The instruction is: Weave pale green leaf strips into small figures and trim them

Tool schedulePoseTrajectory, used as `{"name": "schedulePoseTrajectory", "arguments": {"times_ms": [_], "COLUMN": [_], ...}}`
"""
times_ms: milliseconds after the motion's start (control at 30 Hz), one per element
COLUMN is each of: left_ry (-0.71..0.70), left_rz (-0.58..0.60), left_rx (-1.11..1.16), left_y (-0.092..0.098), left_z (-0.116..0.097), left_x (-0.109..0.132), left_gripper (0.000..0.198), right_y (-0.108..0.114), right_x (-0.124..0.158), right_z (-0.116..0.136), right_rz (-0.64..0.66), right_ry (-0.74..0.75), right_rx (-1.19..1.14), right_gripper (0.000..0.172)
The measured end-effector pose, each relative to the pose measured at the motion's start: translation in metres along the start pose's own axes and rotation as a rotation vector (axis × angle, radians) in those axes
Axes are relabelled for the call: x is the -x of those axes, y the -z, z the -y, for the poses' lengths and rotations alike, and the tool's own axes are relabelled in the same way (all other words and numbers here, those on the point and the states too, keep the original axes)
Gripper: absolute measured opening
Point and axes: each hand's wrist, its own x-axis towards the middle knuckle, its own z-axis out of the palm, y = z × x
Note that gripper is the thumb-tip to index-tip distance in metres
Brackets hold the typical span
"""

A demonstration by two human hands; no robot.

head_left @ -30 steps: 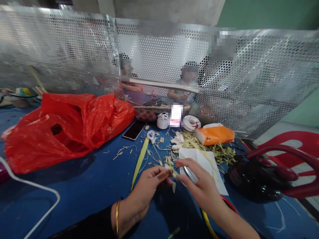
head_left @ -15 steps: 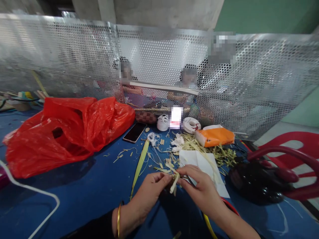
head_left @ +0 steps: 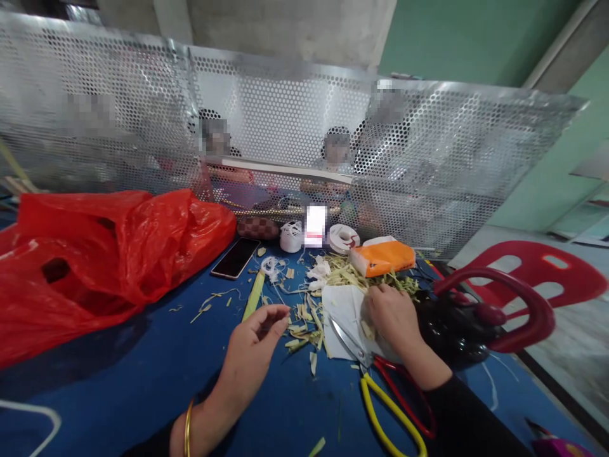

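Observation:
My left hand (head_left: 254, 349) hovers over the blue table, fingers curled and thumb tip close to the index fingertip; whatever may be between them is too small to see. My right hand (head_left: 392, 317) reaches over a sheet of white paper (head_left: 340, 298), its fingers bent down at the edge of a heap of greenish dried plant stems (head_left: 345, 271). Those fingertips are hidden. Between the hands lie scissors (head_left: 364, 362) with one yellow and one red handle, blades across the paper. Pale plant scraps (head_left: 302, 333) are scattered beside my left fingertips. A flat yellow-green strip (head_left: 254, 295) lies behind that hand.
A red plastic bag (head_left: 118, 247) spreads on the left, beside a phone (head_left: 235, 258). Along the perforated metal screen (head_left: 280, 114) stand a white ribbon spool (head_left: 343, 239) and an orange packet (head_left: 383, 257). A black kettle (head_left: 450, 333) with a dark red handle stands right.
My hands have parted from the pale plant piece they held together. The right hand moved away to the stem heap, and the scissors now lie on the table. The view has shifted right.

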Motion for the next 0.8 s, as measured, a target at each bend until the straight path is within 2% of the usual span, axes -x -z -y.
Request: {"name": "schedulePoseTrajectory", "arguments": {"times_ms": [133, 233, 333, 433, 500, 600, 700, 733, 800], "left_ry": [-0.028, -0.092, -0.183, -0.224, -0.159, -0.018, 0.009, -0.004, -0.01], "left_rz": [0.007, 0.01, 0.018, 0.031, 0.071, 0.289, 0.575, 0.643, 0.701], "left_rx": [-0.04, -0.074, -0.114, -0.034, 0.046, 0.115, 0.054, 0.027, -0.004], "left_y": [-0.001, -0.002, -0.007, -0.015, -0.02, -0.025, -0.027, -0.027, -0.028], "left_z": [-0.002, -0.012, -0.031, -0.054, -0.066, -0.072, -0.067, -0.065, -0.061], "left_x": [0.0, -0.006, -0.022, -0.041, -0.052, -0.058, -0.055, -0.054, -0.051], "left_gripper": [0.02, 0.017, 0.02, 0.032, 0.044, 0.049, 0.038, 0.033, 0.025], "right_y": [-0.002, 0.011, 0.028, 0.046, 0.057, 0.069, 0.072, 0.071, 0.07], "right_x": [0.001, -0.001, -0.003, 0.0, 0.005, 0.013, 0.018, 0.019, 0.019], "right_z": [0.0, 0.0, 0.0, 0.0, 0.002, 0.005, 0.007, 0.007, 0.008], "right_rz": [-0.056, -0.137, -0.211, -0.344, -0.523, -0.675, -0.675, -0.665, -0.661], "right_ry": [0.03, 0.042, 0.098, 0.254, 0.425, 0.549, 0.552, 0.548, 0.521], "right_rx": [0.069, 0.094, 0.094, 0.071, 0.056, 0.034, -0.016, -0.034, -0.069], "right_gripper": [0.018, 0.019, 0.021, 0.024, 0.026, 0.028, 0.031, 0.033, 0.036]}}
